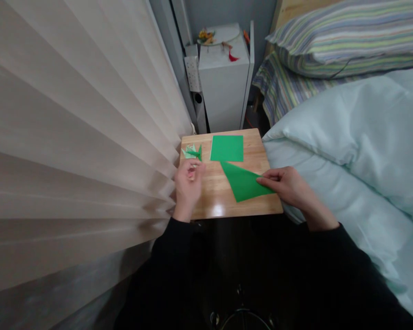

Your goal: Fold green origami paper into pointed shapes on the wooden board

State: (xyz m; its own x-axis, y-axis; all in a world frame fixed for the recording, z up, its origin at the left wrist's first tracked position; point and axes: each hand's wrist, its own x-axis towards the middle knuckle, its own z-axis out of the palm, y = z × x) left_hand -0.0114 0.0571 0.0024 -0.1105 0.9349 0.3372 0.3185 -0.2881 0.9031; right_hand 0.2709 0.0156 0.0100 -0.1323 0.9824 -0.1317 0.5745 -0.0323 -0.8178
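A green sheet of paper [243, 182], folded into a triangle, slants over the small wooden table. My right hand [285, 182] pinches its right corner between thumb and fingers. Over the table's left side is my left hand [188, 179], slightly blurred, its fingers loosely curled and apart with nothing seen in them. Just beyond that hand lie folded paper pieces [192, 152] in light and darker green, partly hidden by its fingers. A flat stack of green square paper [227, 148] rests near the table's far edge, close to the triangle's upper tip.
The wooden table [209, 201] stands between a pleated curtain [124, 137] on the left and a bed with a pale blue quilt [358, 133] on the right. Behind it is a white cabinet [223, 91] with small ornaments on top. A striped pillow [358, 36] lies on the bed.
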